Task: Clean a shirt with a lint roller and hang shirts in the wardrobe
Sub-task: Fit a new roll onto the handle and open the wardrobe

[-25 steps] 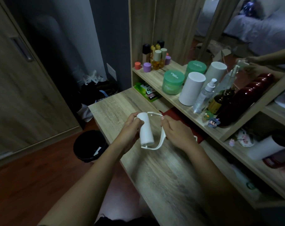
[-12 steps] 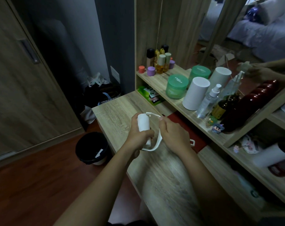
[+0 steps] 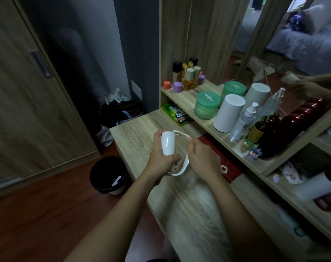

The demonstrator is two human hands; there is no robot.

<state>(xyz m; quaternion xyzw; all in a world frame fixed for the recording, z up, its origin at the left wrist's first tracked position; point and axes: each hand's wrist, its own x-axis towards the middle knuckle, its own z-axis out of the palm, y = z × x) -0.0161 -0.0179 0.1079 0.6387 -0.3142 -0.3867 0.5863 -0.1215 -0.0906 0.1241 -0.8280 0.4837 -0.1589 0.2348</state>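
Note:
Over the wooden table I hold a white lint roller. My left hand grips the roll from its left and lower side. My right hand pinches the thin white curved frame that arcs from the roll's top to below it. No shirt is in view. A wooden wardrobe door with a recessed handle fills the left.
A shelf on the right carries green jars, a white cylinder, spray bottles and small jars, with a mirror behind. A red book lies beside my right hand. A black bin stands on the floor left of the table.
My left hand has slid down the roll from its upper part to its lower end. The view has shifted slightly; both hands stay on the roller.

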